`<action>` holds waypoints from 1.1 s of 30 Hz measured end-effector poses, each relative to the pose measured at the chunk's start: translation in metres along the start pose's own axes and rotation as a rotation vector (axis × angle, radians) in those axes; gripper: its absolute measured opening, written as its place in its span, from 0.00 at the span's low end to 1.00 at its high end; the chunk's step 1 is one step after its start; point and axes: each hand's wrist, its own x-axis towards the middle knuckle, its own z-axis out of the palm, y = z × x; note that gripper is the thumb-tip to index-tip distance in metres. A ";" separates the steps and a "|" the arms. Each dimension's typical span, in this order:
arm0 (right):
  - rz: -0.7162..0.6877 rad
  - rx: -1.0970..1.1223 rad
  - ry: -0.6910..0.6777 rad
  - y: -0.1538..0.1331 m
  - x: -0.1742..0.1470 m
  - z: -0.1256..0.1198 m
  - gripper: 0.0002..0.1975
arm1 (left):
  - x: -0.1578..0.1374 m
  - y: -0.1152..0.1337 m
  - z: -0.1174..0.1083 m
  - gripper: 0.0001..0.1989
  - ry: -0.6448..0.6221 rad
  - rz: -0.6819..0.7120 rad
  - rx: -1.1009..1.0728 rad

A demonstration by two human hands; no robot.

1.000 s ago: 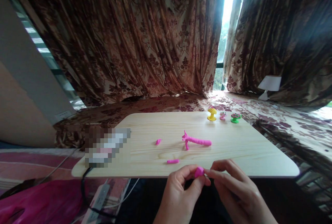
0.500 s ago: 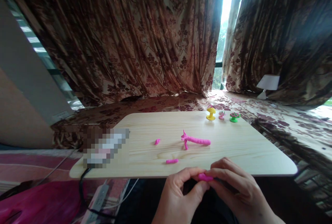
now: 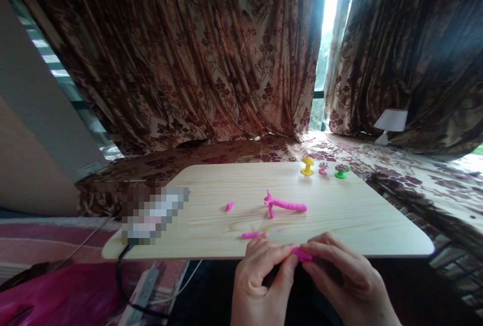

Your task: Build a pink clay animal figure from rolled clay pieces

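While L hand (image 3: 260,283) is nr pink roll (image 3: 250,235), its fingers (image 3: 278,253) & R hand's (image 3: 349,275) pinch pink pc (image 3: 303,254).

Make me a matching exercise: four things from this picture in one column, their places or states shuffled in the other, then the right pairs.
1. Left hand
2. Short pink roll
3. Branched pink piece
4. White-shaded lamp

A. Lies around the middle of the table, pronged end to the left
B. Stands beyond the table, near the curtain
C. Pinches a pink lump together with the right hand
D. Lies towards the table's near edge, by the left fingers

Pairs: 1-C, 2-D, 3-A, 4-B
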 end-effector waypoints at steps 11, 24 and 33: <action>-0.097 -0.216 0.105 -0.004 0.000 0.009 0.21 | -0.007 0.011 0.006 0.12 -0.024 -0.257 -0.250; -0.097 -0.262 -0.075 -0.001 0.006 0.002 0.20 | 0.001 -0.007 0.000 0.12 -0.184 -0.642 -0.754; -0.085 -0.265 -0.037 -0.003 0.009 0.008 0.19 | -0.004 -0.002 0.008 0.07 -0.082 -0.904 -1.141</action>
